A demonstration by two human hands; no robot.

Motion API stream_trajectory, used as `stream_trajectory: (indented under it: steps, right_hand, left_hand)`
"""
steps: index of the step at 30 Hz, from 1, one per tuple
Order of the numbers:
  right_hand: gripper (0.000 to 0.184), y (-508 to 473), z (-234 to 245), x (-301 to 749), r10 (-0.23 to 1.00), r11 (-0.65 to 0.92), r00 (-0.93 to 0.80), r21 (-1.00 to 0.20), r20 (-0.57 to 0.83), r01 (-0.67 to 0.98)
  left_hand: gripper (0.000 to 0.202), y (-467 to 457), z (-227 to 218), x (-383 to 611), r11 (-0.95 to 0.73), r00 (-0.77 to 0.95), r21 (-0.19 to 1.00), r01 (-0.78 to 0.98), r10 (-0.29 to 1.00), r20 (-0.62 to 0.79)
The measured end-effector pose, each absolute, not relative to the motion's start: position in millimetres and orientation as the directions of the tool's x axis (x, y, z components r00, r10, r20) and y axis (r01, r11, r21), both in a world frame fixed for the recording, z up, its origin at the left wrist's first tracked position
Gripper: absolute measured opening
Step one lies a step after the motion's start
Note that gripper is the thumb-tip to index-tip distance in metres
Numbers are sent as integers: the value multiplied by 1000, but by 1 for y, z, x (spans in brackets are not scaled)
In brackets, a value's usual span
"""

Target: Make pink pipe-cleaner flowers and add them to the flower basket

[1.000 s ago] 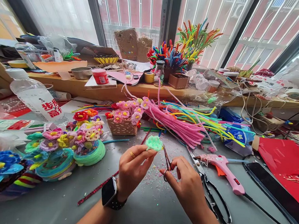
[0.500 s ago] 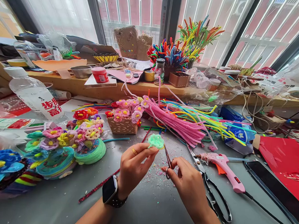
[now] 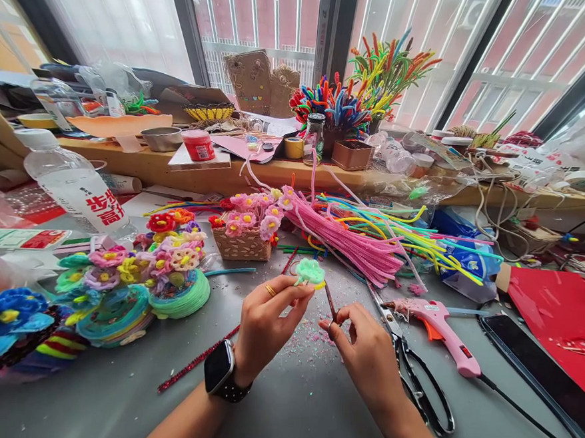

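Observation:
My left hand, with a ring and a smartwatch on the wrist, pinches a small mint-green pipe-cleaner flower above the grey table. My right hand grips a pair of small scissors, blades pointing up at the flower's lower right edge. A thin yellow bit shows at the flower beside the blade tips. Coloured trimmings lie scattered on the table under both hands.
Large black scissors and a pink glue gun lie right of my right hand. A bundle of pink pipe cleaners, a flower basket, finished flower pieces, a water bottle, a phone and red paper surround them.
Both hands have shifted slightly right and up with the flower and scissors. The small scissors' blades have closed against the flower's edge.

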State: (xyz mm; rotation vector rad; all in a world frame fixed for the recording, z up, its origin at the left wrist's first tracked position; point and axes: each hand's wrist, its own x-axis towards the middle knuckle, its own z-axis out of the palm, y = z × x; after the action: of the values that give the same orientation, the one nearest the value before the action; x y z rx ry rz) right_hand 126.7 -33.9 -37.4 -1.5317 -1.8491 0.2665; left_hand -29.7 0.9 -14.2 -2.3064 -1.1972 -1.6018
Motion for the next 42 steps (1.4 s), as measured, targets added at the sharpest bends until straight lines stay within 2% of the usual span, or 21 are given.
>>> stream_trajectory:
  steps: [10, 14, 16, 20, 24, 28, 31, 36, 39, 42]
  right_hand:
    - [29, -34, -39, 125, 950, 227, -55, -553, 309, 802]
    - [42, -35, -36, 124, 957, 210, -48, -570, 285, 794]
    - [42, -35, -34, 125, 962, 198, -43, -579, 270, 791]
    - [35, -30, -34, 132, 970, 131, 5, -535, 245, 835]
    - [29, -23, -41, 146, 978, 30, 81, -508, 195, 861]
    - [18, -21, -49, 152, 976, 34, 57, -408, 210, 912]
    - [17, -22, -51, 150, 980, 62, 12, -361, 200, 930]
    - [27, -23, -50, 145, 972, 94, 8, -417, 235, 904]
    - [22, -23, -45, 144, 947, 142, 21, -475, 322, 868]
    - [24, -27, -34, 142, 890, 295, -13, -553, 457, 779]
  left_hand:
    - [9, 1, -17, -30, -704, 180, 372, 605, 576, 798]
    - [9, 1, -18, -29, -699, 168, 377, 608, 577, 799]
    - [8, 1, -16, -28, -701, 161, 398, 591, 586, 794]
    - [7, 1, -9, -27, -658, 106, 563, 499, 692, 714]
    - [10, 2, -6, -28, -521, 25, 778, 351, 836, 548]
    - [12, 3, -7, -28, -433, 20, 863, 261, 896, 443]
    - [12, 4, -8, -27, -406, 23, 884, 232, 911, 413]
    - [13, 5, -11, -26, -424, 23, 867, 260, 901, 434]
    - [13, 5, -13, -26, -483, 59, 807, 340, 867, 494]
    - [12, 2, -13, -24, -550, 142, 734, 399, 828, 543]
